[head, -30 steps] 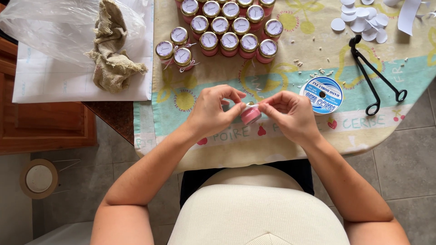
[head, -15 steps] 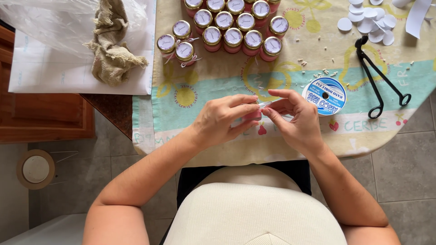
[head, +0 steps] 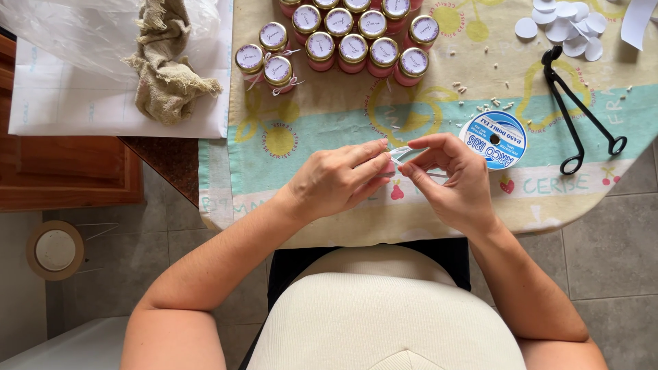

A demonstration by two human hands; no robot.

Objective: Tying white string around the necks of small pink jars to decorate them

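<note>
My left hand (head: 339,179) is closed around a small pink jar (head: 388,168), of which only a sliver shows between my fingers. My right hand (head: 452,178) pinches a thin pale ribbon (head: 401,153) right beside the jar, over the near edge of the patterned tablecloth (head: 322,120). A round blue and white ribbon spool (head: 493,139) lies flat just beyond my right hand. Several small pink jars with labelled lids (head: 353,48) stand grouped at the far side; two at the left have ribbon bows.
A black scissor-like tool (head: 579,116) lies at the right, with white paper discs (head: 565,24) beyond it. A beige cloth (head: 168,65) rests on white paper with clear plastic at the left. A wooden surface (head: 62,175) and a round tape roll (head: 55,250) on the floor sit lower left.
My hands have drawn closer together and the jar is now mostly hidden in my left hand. My right fingers have pulled the ribbon up beside it. The view shifted slightly.
</note>
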